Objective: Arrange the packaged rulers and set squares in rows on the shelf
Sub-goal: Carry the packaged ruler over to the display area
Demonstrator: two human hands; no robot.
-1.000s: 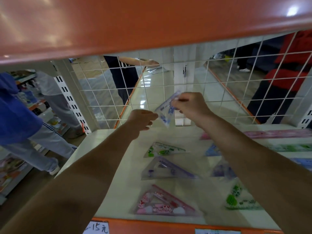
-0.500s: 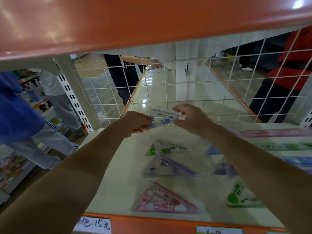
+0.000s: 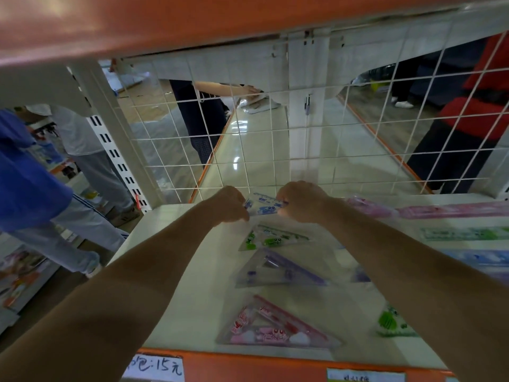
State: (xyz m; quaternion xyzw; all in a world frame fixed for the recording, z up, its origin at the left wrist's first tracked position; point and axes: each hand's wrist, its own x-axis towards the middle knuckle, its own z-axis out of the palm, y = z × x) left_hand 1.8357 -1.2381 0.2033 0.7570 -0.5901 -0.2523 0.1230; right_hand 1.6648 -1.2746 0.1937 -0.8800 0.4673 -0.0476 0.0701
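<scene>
**Blue set square pinched between 2 grips at the back of the shelf**

The blue set square point(image 3: 265, 207) in its clear packet spans the gap between the left grip point(image 3: 230, 205) and the right grip point(image 3: 301, 202). Each grip is curled round one end of it, low over the back of the shelf point(image 3: 190, 271) and close to the wire mesh point(image 3: 275, 147). Whether the packet touches the shelf I cannot tell.

The packet is see-through with blue print, and its ends are hidden inside the fingers.

In front of it, 3 more packets lie flat in a column: a green set square point(image 3: 272, 238) just beside the grips, then a purple set square point(image 3: 275, 271), then a pink set square point(image 3: 272, 323) nearest the front edge.

To the right lie a pink ruler point(image 3: 446, 210), a green ruler point(image 3: 462, 233) and a blue ruler point(image 3: 482, 257), one in front of the other.
</scene>
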